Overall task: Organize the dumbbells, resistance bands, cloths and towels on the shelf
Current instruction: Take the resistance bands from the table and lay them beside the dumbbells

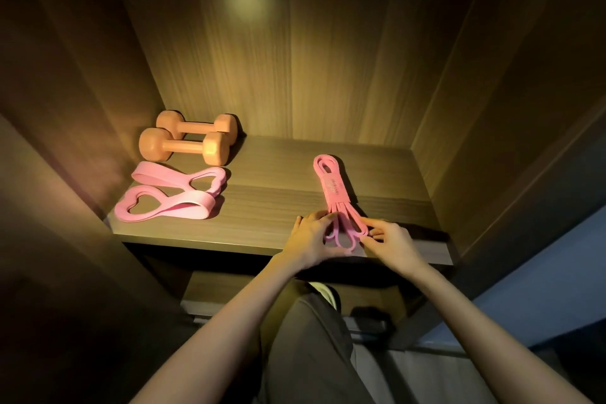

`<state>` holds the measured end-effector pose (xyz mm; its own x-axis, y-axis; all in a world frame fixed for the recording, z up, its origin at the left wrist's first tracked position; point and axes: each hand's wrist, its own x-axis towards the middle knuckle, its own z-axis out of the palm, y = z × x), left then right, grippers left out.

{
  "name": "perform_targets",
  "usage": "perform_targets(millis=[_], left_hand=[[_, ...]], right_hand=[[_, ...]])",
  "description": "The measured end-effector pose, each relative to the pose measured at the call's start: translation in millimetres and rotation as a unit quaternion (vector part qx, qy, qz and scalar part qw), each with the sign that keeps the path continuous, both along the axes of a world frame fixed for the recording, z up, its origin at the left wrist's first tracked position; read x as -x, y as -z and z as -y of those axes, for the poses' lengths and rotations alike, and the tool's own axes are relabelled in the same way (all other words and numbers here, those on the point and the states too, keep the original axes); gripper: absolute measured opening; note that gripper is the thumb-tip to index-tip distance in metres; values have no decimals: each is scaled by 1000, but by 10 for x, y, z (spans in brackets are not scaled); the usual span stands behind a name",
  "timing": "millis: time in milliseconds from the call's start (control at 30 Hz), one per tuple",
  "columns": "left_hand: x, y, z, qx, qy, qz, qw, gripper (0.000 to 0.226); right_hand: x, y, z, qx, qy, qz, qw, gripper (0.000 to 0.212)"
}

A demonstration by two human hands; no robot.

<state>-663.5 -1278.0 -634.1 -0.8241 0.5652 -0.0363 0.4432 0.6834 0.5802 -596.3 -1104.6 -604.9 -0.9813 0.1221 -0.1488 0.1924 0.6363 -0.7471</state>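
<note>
Pinching loops of the band (332, 188), left hand (310, 239) and right hand (393, 246) both, four o'clock on the shelf (278, 170).

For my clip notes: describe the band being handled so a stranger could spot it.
On the wooden shelf, look right, away from the dumbbells and heart-handled bands at left. The band bundle is long, narrow, sleeved in pink, its near loops held by the left hand and right hand.
</note>
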Motion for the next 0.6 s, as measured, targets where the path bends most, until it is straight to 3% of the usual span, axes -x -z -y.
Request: perform_targets(millis=[167, 367, 600], left_hand=[[145, -50, 381, -58, -31, 19, 998, 71], [313, -116, 820, -65, -59, 2, 996, 45], [512, -166, 1230, -39, -126, -3, 991, 59]], right_hand=[[208, 43, 356, 15, -31, 5, 999, 43], [563, 106, 784, 26, -75, 41, 996, 51], [917, 80, 1296, 85, -113, 61, 988, 54]])
